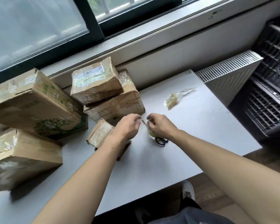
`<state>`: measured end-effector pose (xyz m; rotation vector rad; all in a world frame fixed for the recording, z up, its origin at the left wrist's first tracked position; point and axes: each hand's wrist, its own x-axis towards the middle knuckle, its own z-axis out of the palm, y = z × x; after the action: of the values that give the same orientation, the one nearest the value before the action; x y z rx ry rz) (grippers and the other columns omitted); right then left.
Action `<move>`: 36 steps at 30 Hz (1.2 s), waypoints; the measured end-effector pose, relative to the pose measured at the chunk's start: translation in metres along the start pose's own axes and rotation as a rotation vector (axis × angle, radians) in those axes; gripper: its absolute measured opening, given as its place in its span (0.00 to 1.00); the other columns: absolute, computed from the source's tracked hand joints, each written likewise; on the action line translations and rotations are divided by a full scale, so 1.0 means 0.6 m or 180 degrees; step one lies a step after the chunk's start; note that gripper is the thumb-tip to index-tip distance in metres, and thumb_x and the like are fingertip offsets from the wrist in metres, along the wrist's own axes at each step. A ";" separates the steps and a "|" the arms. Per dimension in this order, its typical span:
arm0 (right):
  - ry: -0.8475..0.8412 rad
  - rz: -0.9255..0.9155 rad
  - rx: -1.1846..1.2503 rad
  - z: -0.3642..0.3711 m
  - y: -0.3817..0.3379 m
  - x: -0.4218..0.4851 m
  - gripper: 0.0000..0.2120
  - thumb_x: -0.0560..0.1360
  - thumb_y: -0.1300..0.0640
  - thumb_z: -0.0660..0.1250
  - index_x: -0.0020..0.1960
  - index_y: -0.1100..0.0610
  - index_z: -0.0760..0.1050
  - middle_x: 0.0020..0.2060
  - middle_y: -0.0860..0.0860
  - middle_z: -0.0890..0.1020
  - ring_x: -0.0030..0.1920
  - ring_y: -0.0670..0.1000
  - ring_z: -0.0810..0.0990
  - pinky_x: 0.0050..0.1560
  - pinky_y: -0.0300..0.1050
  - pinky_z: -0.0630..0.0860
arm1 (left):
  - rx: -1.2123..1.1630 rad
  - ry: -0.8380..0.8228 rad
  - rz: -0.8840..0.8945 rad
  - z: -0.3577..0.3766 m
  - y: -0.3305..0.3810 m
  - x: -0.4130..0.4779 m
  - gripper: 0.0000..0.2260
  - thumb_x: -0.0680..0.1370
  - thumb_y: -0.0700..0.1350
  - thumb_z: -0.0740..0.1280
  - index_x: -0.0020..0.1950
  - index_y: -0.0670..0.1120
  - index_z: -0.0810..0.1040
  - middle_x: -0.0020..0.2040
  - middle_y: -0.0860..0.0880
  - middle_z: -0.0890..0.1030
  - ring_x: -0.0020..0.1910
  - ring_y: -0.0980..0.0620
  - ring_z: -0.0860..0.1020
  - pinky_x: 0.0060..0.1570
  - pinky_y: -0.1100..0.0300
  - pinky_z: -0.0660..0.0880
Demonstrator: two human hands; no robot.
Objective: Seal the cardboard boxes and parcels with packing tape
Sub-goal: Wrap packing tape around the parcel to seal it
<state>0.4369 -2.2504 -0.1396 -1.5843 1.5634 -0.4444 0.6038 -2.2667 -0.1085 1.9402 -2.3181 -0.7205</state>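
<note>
Left fingers (pixel 137 118): curled, the tips pinching the tape end (pixel 143 122), a thin strip between the two hands; motion blur hides the exact grip.
Right fingers (pixel 151 118): curled round the tape (pixel 150 130), a clear yellowish roll held on edge just above the surface.
Left hand (pixel 128 126): back up, its wrist over the small parcel.
Right hand (pixel 162 126): back up, just beside the left hand, the two not touching.
Tape: mostly hidden by the right hand; only its left rim and lower edge show.
Scissors (pixel 161 141): black handles flat on the surface, right below the roll, blades hidden.
Small parcel (pixel 99 135): brown, glossy with tape on top, lying flat under the left forearm.
Lower box (pixel 120 105): creased cardboard just behind the hands, near the left fingertips.
Top box (pixel 95 81): stacked askew on the lower box, with a label and shiny tape across its top.
Printed box (pixel 32 107): large, green print on its side, tilted, to the left of the stack.
Near box (pixel 19 157): at the left edge, in front of the printed box, tape on its top corner.
Scrap (pixel 173 99): crumpled clear tape, lying alone, well apart to the right of the boxes.
Surface (pixel 200 130): white, carrying all the boxes, the scissors and the scrap.
Radiator (pixel 229 75): white, at the far right end of the surface.
Window (pixel 39 29): dark frame, frosted pane, above the sill behind the boxes.
Crates (pixel 273 81): black lattice stack to the far right.
Shoe (pixel 188 189): white, on the floor below the surface's near edge.
</note>
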 end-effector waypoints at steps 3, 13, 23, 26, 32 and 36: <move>-0.0008 -0.0238 -0.0130 0.021 -0.051 0.008 0.15 0.81 0.55 0.60 0.65 0.54 0.77 0.59 0.53 0.82 0.62 0.55 0.78 0.60 0.42 0.72 | -0.0066 0.0406 -0.0085 -0.048 -0.029 -0.031 0.14 0.81 0.42 0.62 0.65 0.44 0.78 0.65 0.46 0.78 0.66 0.47 0.74 0.66 0.58 0.67; -0.0181 -0.0586 -0.0153 0.118 -0.187 0.026 0.19 0.80 0.44 0.62 0.58 0.59 0.77 0.53 0.56 0.83 0.56 0.58 0.80 0.55 0.51 0.76 | -0.0731 0.0174 -0.2915 -0.104 -0.156 -0.153 0.40 0.79 0.68 0.55 0.77 0.36 0.55 0.72 0.37 0.68 0.66 0.38 0.72 0.64 0.48 0.71; -0.0684 0.0057 0.0163 0.172 -0.197 0.038 0.21 0.77 0.41 0.62 0.45 0.59 0.79 0.41 0.54 0.84 0.44 0.57 0.81 0.41 0.44 0.72 | -0.3044 -0.0009 -0.2512 -0.055 -0.169 -0.145 0.23 0.81 0.64 0.58 0.66 0.49 0.75 0.54 0.48 0.83 0.49 0.49 0.80 0.47 0.57 0.76; -0.0680 0.0171 0.0515 0.184 -0.192 0.036 0.25 0.76 0.39 0.63 0.49 0.61 0.82 0.44 0.55 0.85 0.50 0.59 0.83 0.50 0.48 0.78 | -0.3106 0.0257 -0.2528 -0.046 -0.173 -0.137 0.19 0.82 0.61 0.60 0.61 0.48 0.77 0.50 0.49 0.83 0.46 0.50 0.80 0.46 0.57 0.76; -0.0486 -0.0186 0.0470 0.181 -0.185 0.032 0.18 0.81 0.48 0.62 0.43 0.60 0.79 0.39 0.53 0.80 0.44 0.55 0.77 0.44 0.48 0.73 | -0.2841 0.0562 -0.2396 -0.031 -0.190 -0.129 0.17 0.81 0.57 0.62 0.64 0.49 0.77 0.54 0.47 0.82 0.51 0.46 0.80 0.56 0.54 0.78; -0.0270 -0.0224 0.0293 0.185 -0.191 0.032 0.15 0.83 0.50 0.59 0.41 0.56 0.74 0.39 0.52 0.78 0.43 0.54 0.73 0.37 0.43 0.60 | -0.2566 0.0883 -0.2674 -0.032 -0.197 -0.124 0.22 0.79 0.58 0.64 0.63 0.42 0.76 0.55 0.42 0.81 0.52 0.39 0.80 0.56 0.46 0.79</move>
<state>0.5968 -2.2496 -0.1230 -1.5709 1.4075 -0.4748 0.7354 -2.2166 -0.1151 2.2642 -0.7577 -1.0846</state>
